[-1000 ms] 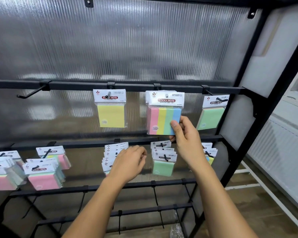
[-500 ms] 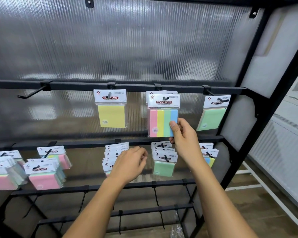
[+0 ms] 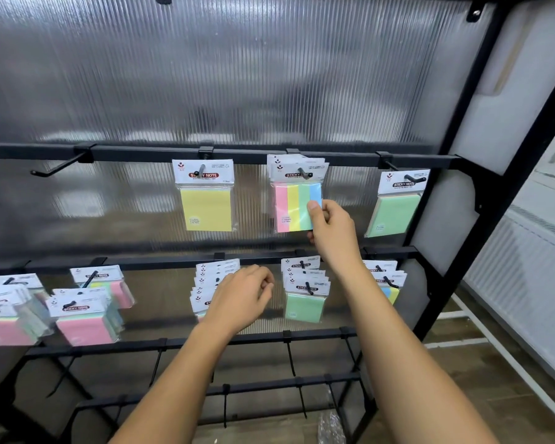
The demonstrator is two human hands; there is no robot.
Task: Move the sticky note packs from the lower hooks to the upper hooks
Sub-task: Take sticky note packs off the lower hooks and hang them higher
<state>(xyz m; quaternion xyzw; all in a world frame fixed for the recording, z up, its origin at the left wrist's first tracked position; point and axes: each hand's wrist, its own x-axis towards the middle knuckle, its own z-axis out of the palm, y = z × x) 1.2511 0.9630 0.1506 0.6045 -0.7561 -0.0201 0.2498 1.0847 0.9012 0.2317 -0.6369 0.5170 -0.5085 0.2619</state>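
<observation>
My right hand [image 3: 330, 232] pinches the lower right corner of a striped pink-yellow-green-blue sticky note pack [image 3: 293, 206], which hangs on an upper hook [image 3: 303, 173] over other packs. My left hand [image 3: 242, 296] rests with curled fingers on a row of packs [image 3: 212, 277] on a lower hook; what it holds is hidden. A yellow pack [image 3: 207, 209] and a green pack [image 3: 394, 213] hang on other upper hooks. A green pack [image 3: 303, 304] hangs on the lower hook between my arms.
An upper hook [image 3: 53, 168] at the left is bare. Pink packs [image 3: 84, 325] and more packs [image 3: 7, 322] crowd the lower left hooks, others [image 3: 388, 283] hang at lower right. Black rails [image 3: 237, 341] with bare hooks run below. A ribbed translucent panel [image 3: 237, 75] backs the rack.
The striped pack slid further back along the upper hook and now hangs against the packs behind it. My right hand followed it. My left hand stayed on the lower row.
</observation>
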